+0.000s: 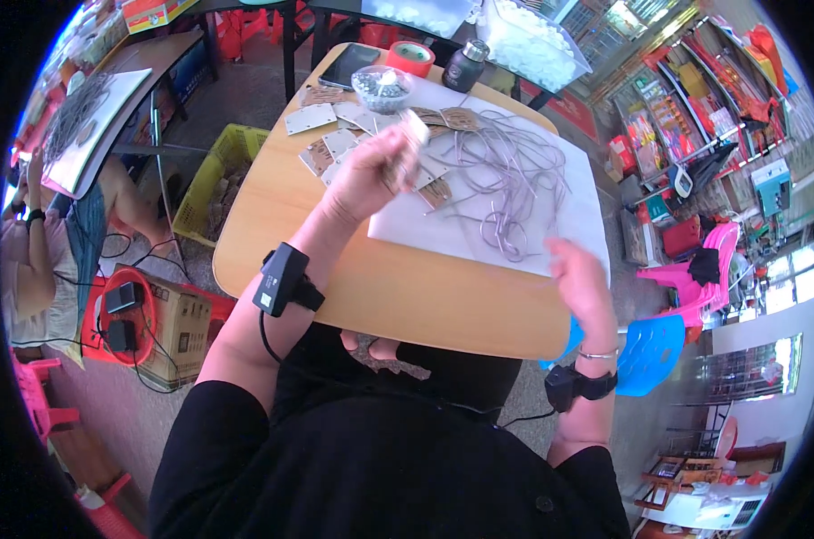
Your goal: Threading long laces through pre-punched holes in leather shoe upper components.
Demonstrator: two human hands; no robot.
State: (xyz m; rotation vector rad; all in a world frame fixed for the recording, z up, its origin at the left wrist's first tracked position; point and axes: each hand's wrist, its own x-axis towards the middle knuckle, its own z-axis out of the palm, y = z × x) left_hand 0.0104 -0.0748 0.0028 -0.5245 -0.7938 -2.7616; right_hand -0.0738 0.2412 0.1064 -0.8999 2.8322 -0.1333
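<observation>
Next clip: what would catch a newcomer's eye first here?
The left hand, raised over the wooden table, grips a small pale tag. Just right of it, a tangle of grey cords sprawls over a white sheet. The right hand hangs at the table's near right edge.

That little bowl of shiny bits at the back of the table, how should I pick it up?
Grip the clear bowl by its rim with both hands, from the sides. It is round, open-topped and heaped with loose small pieces, so keep it level; cards crowd its near side.
</observation>
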